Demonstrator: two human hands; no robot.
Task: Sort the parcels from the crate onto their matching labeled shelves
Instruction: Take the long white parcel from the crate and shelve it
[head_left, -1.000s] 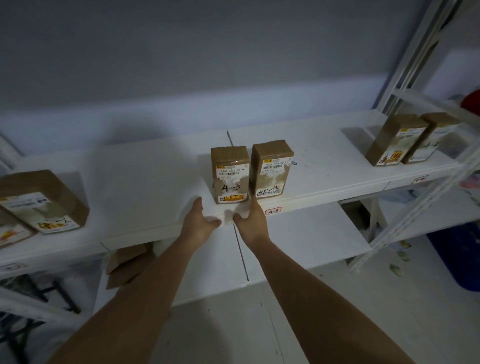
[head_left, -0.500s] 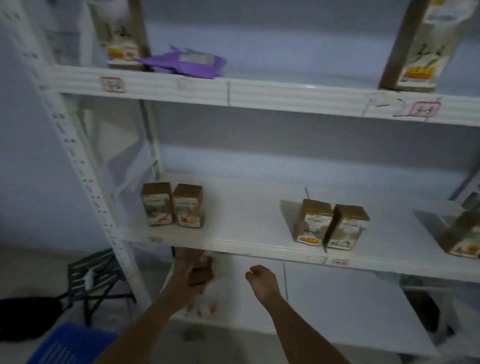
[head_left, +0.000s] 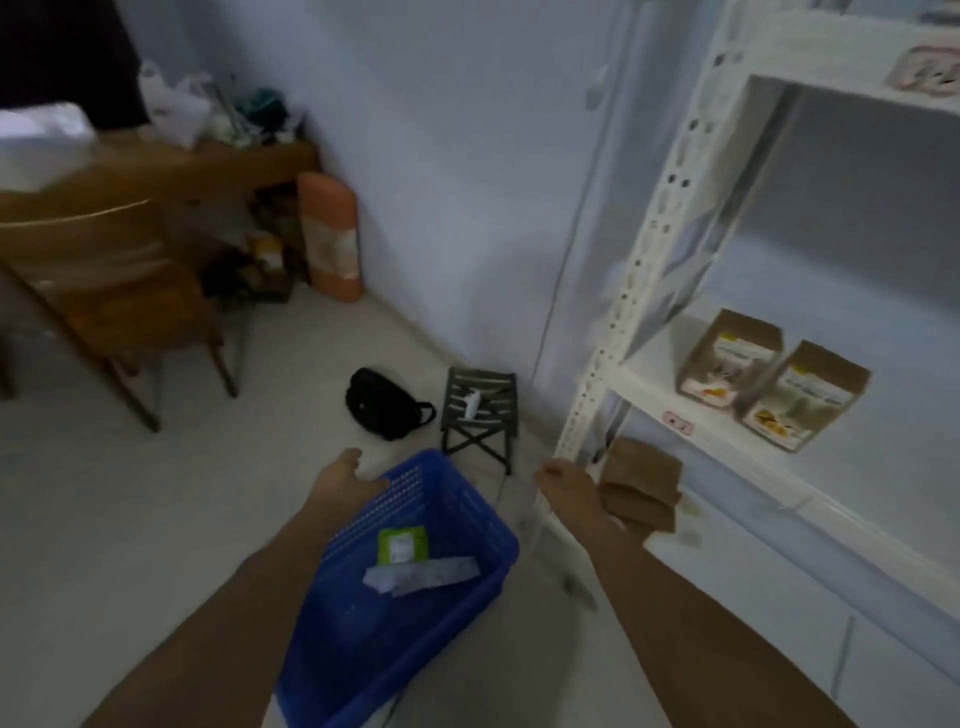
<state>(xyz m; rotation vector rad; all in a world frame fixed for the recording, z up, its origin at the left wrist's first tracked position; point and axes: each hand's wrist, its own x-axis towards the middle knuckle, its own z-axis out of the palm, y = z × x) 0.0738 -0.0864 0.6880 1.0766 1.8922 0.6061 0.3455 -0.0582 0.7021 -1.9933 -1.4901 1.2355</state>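
Black bag (head_left: 387, 402), folding stool (head_left: 480, 410) beyond blue crate (head_left: 415, 592); view blurred.

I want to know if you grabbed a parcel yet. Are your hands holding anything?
No, nothing is held. The left hand reaches over the blue crate with empty fingers, and the right hand hangs empty beside the white shelf post.

Quick count: two brown cardboard parcels (head_left: 769, 379) standing at 3 o'clock, one blue perforated plastic crate (head_left: 452, 499) at 6, holding one green packet (head_left: 401, 544) and one white strip (head_left: 421, 573).
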